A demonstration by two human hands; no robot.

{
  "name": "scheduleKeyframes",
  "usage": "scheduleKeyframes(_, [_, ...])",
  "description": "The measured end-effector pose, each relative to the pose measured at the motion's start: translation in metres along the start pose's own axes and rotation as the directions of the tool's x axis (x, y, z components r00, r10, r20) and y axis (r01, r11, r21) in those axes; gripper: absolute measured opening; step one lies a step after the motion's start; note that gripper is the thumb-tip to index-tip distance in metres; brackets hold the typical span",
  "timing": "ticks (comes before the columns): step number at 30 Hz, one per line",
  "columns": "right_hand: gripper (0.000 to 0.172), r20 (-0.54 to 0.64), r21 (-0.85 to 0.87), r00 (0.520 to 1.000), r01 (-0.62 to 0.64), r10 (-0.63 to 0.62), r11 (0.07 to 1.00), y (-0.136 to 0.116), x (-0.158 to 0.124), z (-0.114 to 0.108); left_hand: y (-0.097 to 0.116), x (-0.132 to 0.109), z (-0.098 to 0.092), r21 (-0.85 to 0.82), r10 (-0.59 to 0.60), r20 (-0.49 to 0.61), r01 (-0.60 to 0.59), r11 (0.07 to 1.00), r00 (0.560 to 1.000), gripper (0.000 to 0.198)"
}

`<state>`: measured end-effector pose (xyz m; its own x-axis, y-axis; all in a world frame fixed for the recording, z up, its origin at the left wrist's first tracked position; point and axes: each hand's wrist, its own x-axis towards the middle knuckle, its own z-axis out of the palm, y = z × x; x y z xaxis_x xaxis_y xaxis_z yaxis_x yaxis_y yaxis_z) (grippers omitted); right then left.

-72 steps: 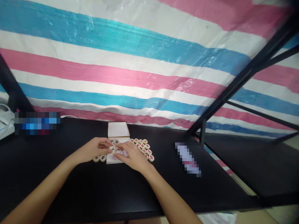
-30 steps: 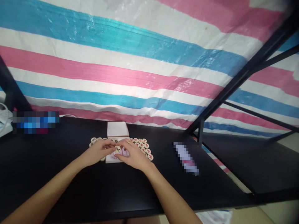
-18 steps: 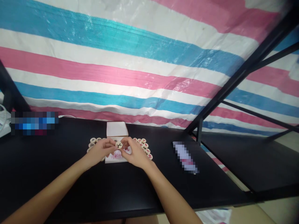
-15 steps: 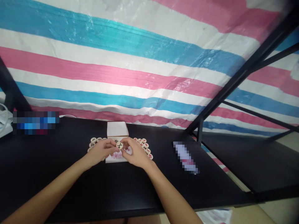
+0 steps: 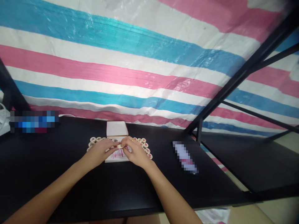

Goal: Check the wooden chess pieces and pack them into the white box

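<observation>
Between the fingertips of my left hand (image 5: 101, 150) and my right hand (image 5: 133, 151) is a round cream Chinese chess piece (image 5: 120, 146), tilted so that mostly its edge shows. Both hands pinch it above a white sheet with pink lines (image 5: 116, 154). Several pieces with black characters (image 5: 92, 139) lie beyond and beside my left hand, which hides some of them. To the right of my right hand lie several pieces with red characters (image 5: 145, 145), also partly covered.
A white open box (image 5: 117, 128) sits behind the sheet on the black table (image 5: 112, 193). Blurred-out objects lie at the far left (image 5: 35, 121) and at the right (image 5: 185, 157). Black metal posts (image 5: 210, 96) and a striped plastic sheet (image 5: 130, 77) stand behind.
The piece between my hands has been tipped: its black character faced me before, and now mostly its edge shows. My hands stay at nearly the same spot.
</observation>
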<state>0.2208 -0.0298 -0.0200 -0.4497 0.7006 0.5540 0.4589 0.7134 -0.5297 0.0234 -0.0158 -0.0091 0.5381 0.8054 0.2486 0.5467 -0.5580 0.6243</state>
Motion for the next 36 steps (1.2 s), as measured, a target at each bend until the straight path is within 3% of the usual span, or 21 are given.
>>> scheduleKeyframes(3, [0.011, -0.024, -0.007, 1.0, -0.018, 0.018, 1.0, 0.0, 0.0, -0.001, -0.001, -0.002, -0.002, 0.097, 0.031, -0.031, -0.028, 0.995, 0.999, 0.033])
scheduleKeyframes(7, [0.019, -0.022, 0.012, 0.995, -0.097, 0.097, 0.995, -0.001, 0.0, -0.001, 0.001, -0.002, -0.004, 0.05, -0.087, -0.038, 0.089, 0.995, 0.995, 0.034])
scheduleKeyframes(11, [0.022, -0.016, 0.171, 0.977, -0.208, 0.214, 0.963, -0.001, 0.002, 0.004, 0.005, -0.001, 0.0, -0.008, -0.129, -0.058, 0.129, 0.992, 0.99, 0.037])
scheduleKeyframes(15, [0.02, 0.027, 0.306, 0.938, -0.337, 0.346, 0.89, -0.001, 0.004, 0.011, 0.005, 0.001, 0.0, 0.049, -0.124, -0.06, 0.127, 0.991, 0.99, 0.037])
scheduleKeyframes(18, [0.022, 0.036, 0.176, 0.952, -0.307, 0.305, 0.935, -0.003, 0.004, 0.015, -0.006, 0.001, -0.014, 0.155, -0.089, -0.067, 0.099, 0.983, 0.994, 0.035])
scheduleKeyframes(21, [0.025, 0.094, -0.079, 0.972, -0.209, 0.216, 0.975, -0.005, 0.004, 0.018, -0.03, -0.001, -0.04, 0.374, -0.129, -0.172, 0.186, 0.908, 0.977, 0.036])
scheduleKeyframes(23, [0.027, 0.187, -0.197, 0.968, -0.129, 0.167, 0.972, -0.006, 0.004, 0.021, -0.05, -0.004, -0.058, 0.471, -0.227, -0.173, 0.283, 0.835, 0.958, 0.036])
scheduleKeyframes(25, [0.029, 0.262, -0.251, 0.958, -0.051, 0.118, 0.967, -0.006, 0.005, 0.025, -0.067, -0.006, -0.069, 0.495, -0.378, -0.096, 0.374, 0.785, 0.921, 0.035])
scheduleKeyframes(30, [0.032, 0.275, -0.315, 0.958, 0.007, 0.084, 0.949, -0.003, 0.006, 0.03, -0.085, -0.008, -0.069, 0.484, -0.469, 0.046, 0.391, 0.783, 0.882, 0.039])
scheduleKeyframes(36, [0.025, 0.239, -0.366, 0.962, -0.037, 0.133, 0.93, 0.001, 0.002, 0.024, -0.09, -0.008, -0.065, 0.458, -0.468, 0.054, 0.395, 0.797, 0.882, 0.047])
